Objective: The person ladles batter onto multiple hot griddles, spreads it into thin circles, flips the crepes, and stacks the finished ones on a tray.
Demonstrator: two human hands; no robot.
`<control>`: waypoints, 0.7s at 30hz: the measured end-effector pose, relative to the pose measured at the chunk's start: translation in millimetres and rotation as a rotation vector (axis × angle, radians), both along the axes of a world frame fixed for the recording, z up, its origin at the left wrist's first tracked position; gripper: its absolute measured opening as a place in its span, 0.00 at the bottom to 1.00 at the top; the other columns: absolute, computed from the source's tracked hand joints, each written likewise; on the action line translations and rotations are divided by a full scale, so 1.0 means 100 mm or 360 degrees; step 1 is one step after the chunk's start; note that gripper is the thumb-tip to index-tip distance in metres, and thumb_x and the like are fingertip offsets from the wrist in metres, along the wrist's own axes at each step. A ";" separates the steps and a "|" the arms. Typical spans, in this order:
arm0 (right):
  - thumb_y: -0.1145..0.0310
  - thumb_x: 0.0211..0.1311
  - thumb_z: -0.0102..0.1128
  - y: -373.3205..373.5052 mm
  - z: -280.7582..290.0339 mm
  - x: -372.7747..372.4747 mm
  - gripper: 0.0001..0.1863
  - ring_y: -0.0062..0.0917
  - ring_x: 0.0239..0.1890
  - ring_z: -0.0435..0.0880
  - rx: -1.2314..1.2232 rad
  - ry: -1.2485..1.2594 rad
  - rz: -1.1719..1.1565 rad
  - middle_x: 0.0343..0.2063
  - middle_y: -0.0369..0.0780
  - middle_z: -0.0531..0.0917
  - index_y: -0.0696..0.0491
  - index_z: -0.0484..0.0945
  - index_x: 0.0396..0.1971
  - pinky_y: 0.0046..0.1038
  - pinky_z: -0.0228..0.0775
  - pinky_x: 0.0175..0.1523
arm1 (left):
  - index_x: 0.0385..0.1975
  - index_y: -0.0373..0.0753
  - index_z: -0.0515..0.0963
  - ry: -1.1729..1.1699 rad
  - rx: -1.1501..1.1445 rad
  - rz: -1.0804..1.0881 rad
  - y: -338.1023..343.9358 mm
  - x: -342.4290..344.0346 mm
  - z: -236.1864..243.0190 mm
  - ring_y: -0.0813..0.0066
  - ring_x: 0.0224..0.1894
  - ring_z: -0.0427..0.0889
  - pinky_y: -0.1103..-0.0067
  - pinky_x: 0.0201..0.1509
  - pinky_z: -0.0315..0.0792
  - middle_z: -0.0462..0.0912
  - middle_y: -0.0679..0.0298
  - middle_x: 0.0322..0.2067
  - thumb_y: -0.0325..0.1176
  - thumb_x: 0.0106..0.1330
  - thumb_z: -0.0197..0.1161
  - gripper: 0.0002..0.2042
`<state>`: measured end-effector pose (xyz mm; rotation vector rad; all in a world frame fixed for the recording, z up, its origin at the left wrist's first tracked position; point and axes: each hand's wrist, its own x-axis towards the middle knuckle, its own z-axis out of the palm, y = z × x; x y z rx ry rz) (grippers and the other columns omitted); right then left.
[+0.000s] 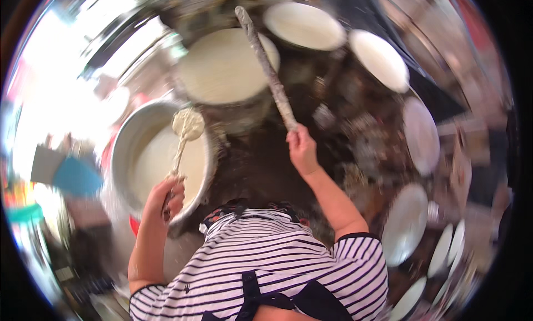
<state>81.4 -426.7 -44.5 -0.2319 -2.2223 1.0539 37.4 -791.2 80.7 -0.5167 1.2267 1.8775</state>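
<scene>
My left hand (166, 196) is wrapped round the handle of a ladle (187, 124) coated in pale batter. The ladle's bowl is over the far right part of a big light-grey pot (123, 149), which holds creamy batter (180, 149). In my right hand (303, 152) is the near end of a long, batter-smeared stick (267, 68). It points away from me, and its middle passes in front of the right side of a wide round surface (222, 68) covered in cream colour. The stick's far end rises past that surface's edge; whether they touch cannot be told.
Several white round discs curve round the right side, among them a far one (304, 26), a right one (420, 135) and a near one (405, 224). A dark sheet (400, 49) lies behind them. A blue object (78, 177) stands left of the pot. Surroundings are motion-blurred.
</scene>
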 end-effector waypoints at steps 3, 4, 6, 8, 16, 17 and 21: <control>0.69 0.63 0.49 -0.01 -0.24 0.73 0.06 0.28 0.20 0.79 -0.0699 -0.0227 -0.0380 0.17 0.41 0.77 0.55 0.70 0.37 0.29 0.70 0.26 | 0.32 0.40 0.68 0.0085 -0.0175 -0.0399 0.62 0.01 0.29 0.87 0.07 0.55 0.87 0.04 0.48 0.59 0.74 0.13 0.34 0.67 0.47 0.06; 0.69 0.64 0.47 -0.05 -0.26 1.02 0.07 0.22 0.18 0.76 -0.1011 -0.0300 -0.0490 0.16 0.38 0.76 0.56 0.69 0.37 0.26 0.68 0.24 | 0.32 0.40 0.67 0.0087 -0.0082 -0.0544 0.81 0.04 0.33 0.87 0.06 0.55 0.87 0.03 0.49 0.60 0.73 0.14 0.34 0.67 0.46 0.06; 0.69 0.66 0.44 -0.13 -0.19 1.53 0.08 0.16 0.15 0.70 -0.1397 -0.0025 -0.0707 0.18 0.35 0.73 0.57 0.68 0.38 0.20 0.63 0.20 | 0.31 0.40 0.65 0.0116 0.0033 -0.0865 1.24 0.02 0.51 0.86 0.06 0.55 0.86 0.02 0.50 0.61 0.71 0.16 0.35 0.67 0.46 0.06; 0.69 0.66 0.43 -0.05 -0.33 2.09 0.08 0.15 0.14 0.68 -0.1583 0.0243 -0.1005 0.19 0.34 0.72 0.56 0.67 0.39 0.19 0.62 0.19 | 0.35 0.39 0.66 0.0103 0.0243 -0.1310 1.95 0.03 0.44 0.86 0.07 0.55 0.86 0.03 0.51 0.61 0.71 0.17 0.33 0.66 0.45 0.05; 0.71 0.65 0.40 0.06 -0.34 3.76 0.05 0.16 0.14 0.69 -0.1521 0.1140 -0.2128 0.20 0.35 0.71 0.56 0.64 0.36 0.20 0.65 0.18 | 0.43 0.37 0.65 -0.0228 0.0676 -0.2615 4.77 1.59 0.56 0.90 0.10 0.54 0.89 0.07 0.50 0.60 0.74 0.18 0.33 0.68 0.47 0.09; 0.71 0.65 0.40 0.03 -0.33 3.91 0.05 0.16 0.14 0.69 -0.1540 0.1112 -0.2182 0.20 0.35 0.71 0.56 0.64 0.36 0.20 0.64 0.18 | 0.39 0.40 0.67 -0.0225 0.0715 -0.2721 4.99 1.84 0.50 0.88 0.09 0.54 0.88 0.08 0.49 0.62 0.74 0.18 0.35 0.66 0.50 0.08; 0.71 0.63 0.41 -0.04 -0.34 4.24 0.03 0.18 0.09 0.66 -0.1557 0.1094 -0.2471 0.14 0.36 0.69 0.54 0.63 0.31 0.21 0.59 0.12 | 0.29 0.43 0.63 -0.0328 0.0706 -0.3238 5.72 3.01 0.19 0.88 0.11 0.57 0.87 0.09 0.51 0.63 0.73 0.17 0.33 0.64 0.51 0.05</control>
